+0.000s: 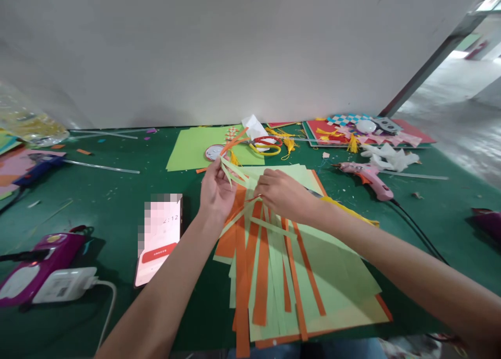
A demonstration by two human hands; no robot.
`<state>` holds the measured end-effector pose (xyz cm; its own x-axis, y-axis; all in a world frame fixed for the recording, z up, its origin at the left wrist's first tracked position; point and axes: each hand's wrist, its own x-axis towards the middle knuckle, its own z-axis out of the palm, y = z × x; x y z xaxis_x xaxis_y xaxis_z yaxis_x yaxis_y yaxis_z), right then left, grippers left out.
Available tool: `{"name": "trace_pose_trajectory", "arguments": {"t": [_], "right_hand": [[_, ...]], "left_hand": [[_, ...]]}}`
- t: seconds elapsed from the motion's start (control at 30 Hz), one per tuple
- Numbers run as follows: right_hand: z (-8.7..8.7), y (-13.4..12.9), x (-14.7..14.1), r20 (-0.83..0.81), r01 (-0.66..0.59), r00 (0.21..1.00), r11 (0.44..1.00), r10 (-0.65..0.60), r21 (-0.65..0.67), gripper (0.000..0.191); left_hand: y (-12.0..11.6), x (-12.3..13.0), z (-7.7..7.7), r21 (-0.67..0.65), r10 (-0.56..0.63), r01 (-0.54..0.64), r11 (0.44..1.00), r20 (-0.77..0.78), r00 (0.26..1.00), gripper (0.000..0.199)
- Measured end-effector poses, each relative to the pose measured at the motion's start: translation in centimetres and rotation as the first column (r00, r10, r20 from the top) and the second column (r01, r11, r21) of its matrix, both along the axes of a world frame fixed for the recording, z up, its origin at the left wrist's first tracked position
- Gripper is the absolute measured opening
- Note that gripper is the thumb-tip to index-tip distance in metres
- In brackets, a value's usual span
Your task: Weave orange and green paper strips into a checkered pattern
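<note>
My left hand [217, 192] is closed in a pinch on narrow paper strips, pale green [234, 172] and orange [235, 141]. Beside it, my right hand [284, 192] is palm down with fingers curled; a thin orange paper strip [253, 199] shows at its fingertips, the rest hidden beneath. Below both hands, several loose orange strips [241, 286] and green strips [276, 291] lie fanned over a stack of pale green sheets [336, 275]. Something yellow-handled [348, 208] lies partly hidden under my right forearm.
A phone [160, 239] and a purple power strip [58, 265] with a white charger [66, 285] lie left. Behind are scissors [266, 145] and a round tin [215, 152]. Right stands a pink glue gun [370, 179] with its cord; a blue glue gun [39, 168] lies far left.
</note>
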<state>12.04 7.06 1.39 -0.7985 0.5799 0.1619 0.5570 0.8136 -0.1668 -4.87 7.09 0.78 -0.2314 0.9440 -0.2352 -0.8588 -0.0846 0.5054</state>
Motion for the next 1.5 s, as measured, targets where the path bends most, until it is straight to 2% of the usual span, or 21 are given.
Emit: {"name": "trace_pose_trajectory", "arguments": {"t": [0.07, 0.13, 0.17, 0.2, 0.23, 0.33, 0.37, 0.4, 0.43, 0.53, 0.63, 0.73, 0.8, 0.97, 1.1, 1.23, 1.3, 1.33, 1.4, 1.47, 1.5], "right_hand": [[0.4, -0.4, 1.5, -0.106, -0.007, 0.994, 0.997, -0.001, -0.078, 0.025], [0.5, -0.7, 2.6, -0.211, 0.008, 0.975, 0.966, -0.065, -0.26, 0.025], [0.5, -0.8, 3.1, -0.221, 0.021, 0.969, 0.927, -0.111, -0.375, 0.026], [0.4, -0.8, 3.4, -0.211, 0.039, 0.963, 0.86, -0.168, -0.508, 0.025], [0.4, -0.7, 3.6, -0.19, 0.051, 0.956, 0.763, -0.225, -0.644, 0.024], [0.2, 0.2, 4.1, -0.151, -0.001, 0.915, 0.372, -0.375, -0.928, 0.025], [0.2, 0.6, 4.2, -0.17, -0.052, 0.892, 0.278, -0.419, -0.959, 0.028], [0.2, 1.0, 4.3, -0.2, -0.105, 0.865, 0.224, -0.46, -0.969, 0.031], [0.1, 1.4, 4.4, -0.23, -0.144, 0.839, 0.206, -0.492, -0.968, 0.034], [-0.2, 2.0, 4.8, -0.265, -0.154, 0.813, 0.247, -0.519, -0.957, 0.041], [-1.1, 2.0, 5.0, -0.196, -0.062, 0.876, 0.298, -0.442, -0.952, 0.042], [-1.9, 1.5, 4.7, -0.145, 0.039, 0.916, 0.443, -0.374, -0.896, 0.039], [-2.2, 1.2, 4.2, -0.187, 0.035, 0.907, 0.509, -0.378, -0.86, 0.037], [-2.2, 0.5, 2.7, -0.282, -0.053, 0.874, 0.5, -0.396, -0.865, 0.026], [-1.9, 0.1, 2.6, -0.271, 0.02, 0.89, 0.624, -0.367, -0.781, 0.019], [-1.2, -0.5, 3.4, -0.247, 0.051, 0.941, 0.818, -0.232, -0.572, 0.027], [-0.9, -1.3, 3.7, -0.182, 0.118, 0.963, 0.921, -0.197, -0.371, 0.025], [-0.7, -1.9, 3.7, -0.119, 0.189, 0.968, 0.951, -0.223, -0.243, 0.021], [-0.7, -3.3, 3.5, 0.045, 0.254, 0.967, 0.966, -0.252, -0.055, 0.015], [-1.1, -4.6, 3.0, 0.076, 0.208, 0.975, 0.978, -0.208, -0.001, 0.013], [-1.4, -5.2, 2.7, 0.072, 0.188, 0.98, 0.982, -0.188, 0.004, 0.019]], "left_hand": [[-0.2, 0.3, 0.1, -0.016, -0.012, 0.012, 1.0, -0.003, 1.0, 0.018], [-0.5, 0.6, 0.3, -0.024, -0.03, 0.03, 0.999, -0.008, 1.0, 0.016], [-0.7, 0.8, 0.4, -0.027, -0.045, 0.045, 0.999, -0.013, 0.999, 0.015], [-0.9, 1.0, 0.6, -0.03, -0.062, 0.061, 0.998, -0.021, 0.998, 0.014], [-1.0, 1.2, 0.7, -0.033, -0.08, 0.079, 0.996, -0.03, 0.996, 0.013], [-1.6, 1.5, 0.9, -0.054, -0.154, 0.15, 0.987, -0.075, 0.985, 0.016], [-1.7, 1.6, 0.9, -0.065, -0.178, 0.172, 0.983, -0.092, 0.98, 0.017], [-1.8, 1.6, 1.0, -0.073, -0.196, 0.189, 0.979, -0.109, 0.974, 0.017], [-1.8, 1.6, 1.0, -0.076, -0.209, 0.201, 0.977, -0.12, 0.97, 0.017], [-1.8, 1.6, 1.1, -0.076, -0.215, 0.208, 0.975, -0.103, 0.971, 0.018], [-1.6, 1.6, 1.1, -0.075, -0.194, 0.188, 0.979, -0.078, 0.978, 0.021], [-1.5, 1.6, 0.8, -0.044, -0.181, 0.178, 0.983, -0.093, 0.979, 0.021], [-1.5, 1.6, 0.6, -0.011, -0.19, 0.19, 0.982, -0.112, 0.975, 0.018], [-1.6, 1.8, 0.3, -0.046, -0.195, 0.19, 0.981, -0.133, 0.972, 0.018], [-2.2, 2.6, 0.5, -0.068, -0.266, 0.258, 0.964, -0.163, 0.95, 0.016], [-3.0, 3.5, 0.1, -0.099, -0.352, 0.338, 0.936, -0.208, 0.913, 0.014], [-3.1, 3.8, -0.5, -0.143, -0.406, 0.384, 0.912, -0.195, 0.893, 0.015], [-3.1, 3.8, -0.8, -0.165, -0.419, 0.392, 0.905, -0.18, 0.89, 0.015], [-3.0, 3.9, -1.4, -0.205, -0.426, 0.394, 0.896, -0.147, 0.893, 0.014], [-2.7, 3.9, -1.8, -0.238, -0.455, 0.418, 0.877, -0.129, 0.881, 0.013], [-2.6, 3.9, -1.9, -0.252, -0.483, 0.443, 0.86, -0.126, 0.867, 0.014]]}}
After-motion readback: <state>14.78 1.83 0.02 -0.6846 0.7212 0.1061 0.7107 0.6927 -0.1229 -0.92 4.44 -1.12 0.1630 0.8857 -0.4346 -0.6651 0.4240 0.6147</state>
